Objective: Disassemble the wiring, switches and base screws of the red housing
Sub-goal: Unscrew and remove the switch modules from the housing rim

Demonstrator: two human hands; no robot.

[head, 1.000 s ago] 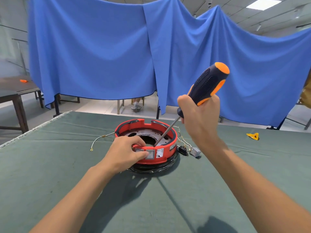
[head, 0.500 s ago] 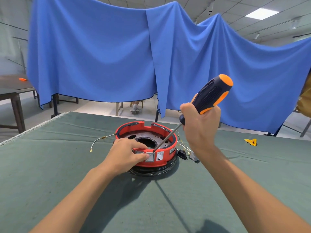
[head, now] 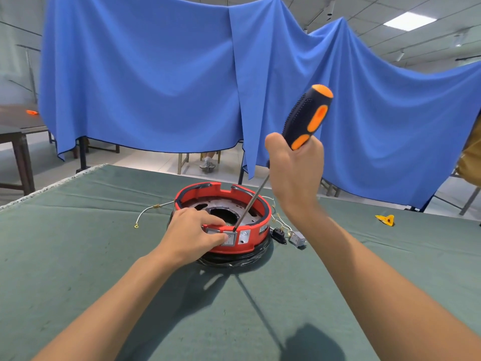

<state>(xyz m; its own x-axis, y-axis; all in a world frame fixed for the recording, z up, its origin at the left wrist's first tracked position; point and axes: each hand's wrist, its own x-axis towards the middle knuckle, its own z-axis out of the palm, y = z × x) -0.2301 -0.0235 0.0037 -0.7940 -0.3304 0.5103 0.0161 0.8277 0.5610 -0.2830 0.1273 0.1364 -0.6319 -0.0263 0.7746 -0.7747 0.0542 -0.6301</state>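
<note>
A round red housing (head: 256,237) sits on the green cloth table (head: 78,256), with a metal plate and a centre hole inside it. My left hand (head: 194,235) grips its near-left rim, fingers over a grey switch (head: 230,238) in the front wall. My right hand (head: 295,173) holds a black and orange screwdriver (head: 305,118), tilted, its tip at the rim just above that switch. A black switch (head: 278,234) and a grey switch (head: 296,238) lie loose on wires to the right of the housing. A white wire (head: 148,212) trails out to the left.
A small yellow piece (head: 385,220) lies on the cloth at the far right. A blue cloth backdrop (head: 156,74) hangs behind the table. Another table (head: 15,131) stands at the left, with a small orange item on it. Coiled black cable lies under the housing.
My right hand has swung the screwdriver more upright, and its tip has slid to the rim above the front switch. My left hand stays on the housing rim.
</note>
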